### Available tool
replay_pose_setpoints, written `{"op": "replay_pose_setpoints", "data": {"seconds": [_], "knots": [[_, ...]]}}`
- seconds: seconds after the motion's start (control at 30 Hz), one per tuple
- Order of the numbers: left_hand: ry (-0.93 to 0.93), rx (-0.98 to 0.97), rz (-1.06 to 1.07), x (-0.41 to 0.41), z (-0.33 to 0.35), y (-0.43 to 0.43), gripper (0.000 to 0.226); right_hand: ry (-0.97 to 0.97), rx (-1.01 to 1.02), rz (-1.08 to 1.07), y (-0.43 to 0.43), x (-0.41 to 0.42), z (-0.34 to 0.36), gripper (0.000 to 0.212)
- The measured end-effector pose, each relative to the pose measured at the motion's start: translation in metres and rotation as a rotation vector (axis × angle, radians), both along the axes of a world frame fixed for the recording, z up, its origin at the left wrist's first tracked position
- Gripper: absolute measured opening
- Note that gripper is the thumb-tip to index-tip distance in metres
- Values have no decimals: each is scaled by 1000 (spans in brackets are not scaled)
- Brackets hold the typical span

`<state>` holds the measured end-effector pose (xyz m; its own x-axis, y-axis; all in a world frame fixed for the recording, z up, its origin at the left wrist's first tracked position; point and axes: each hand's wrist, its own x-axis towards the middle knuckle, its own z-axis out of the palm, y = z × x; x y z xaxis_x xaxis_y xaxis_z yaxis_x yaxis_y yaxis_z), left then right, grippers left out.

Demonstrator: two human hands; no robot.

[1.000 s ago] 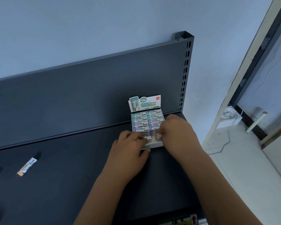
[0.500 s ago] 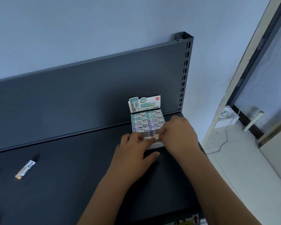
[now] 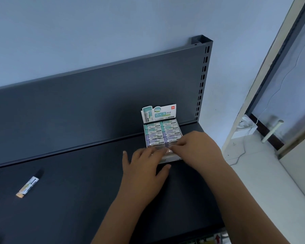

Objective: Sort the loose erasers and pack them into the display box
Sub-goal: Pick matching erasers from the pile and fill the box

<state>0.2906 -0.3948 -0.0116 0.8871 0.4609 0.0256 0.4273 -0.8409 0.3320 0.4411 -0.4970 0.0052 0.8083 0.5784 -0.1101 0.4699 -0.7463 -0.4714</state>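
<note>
Dark metal shelf carries the display box, nearly full. At the box's front row, our left hand presses with straight fingers while our right hand pinches an eraser between curled fingertips. One loose eraser lies well left of the box.

One display box holds erasers in two columns; the two hands, the left hand and the right hand, hide the full count. One loose eraser lies apart.

A dark grey shelf with a slotted upright stands against a pale blue wall.
</note>
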Motion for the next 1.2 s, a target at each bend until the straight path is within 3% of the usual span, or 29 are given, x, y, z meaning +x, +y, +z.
{"op": "replay_pose_setpoints", "data": {"seconds": [0.13, 0.2, 0.27, 0.37, 0.53, 0.77, 1.2], "knots": [[-316, -179, 48, -18, 16, 10, 35, -13, 150, 32, 1, -30, 20, 33], [-331, -79, 67, -29, 22, 22, 41, -3, 340, 62, 8, -51, 29, 25], [-272, 54, 92, -41, 27, 38, 56, -39, 441, 132, 19, -74, 34, 31], [-192, 115, 141, -65, 34, 58, 72, -136, 424, 243, 39, -108, 34, 54], [-84, 140, 214, -112, 37, 80, 80, -179, 336, 286, 70, -150, 20, 67], [-3, 150, 262, -167, 30, 107, 81, -142, 268, 250, 100, -191, 8, 72], [78, 148, 304, -167, 23, 115, 86, -20, 228, 297, 107, -200, 3, 71]]}}
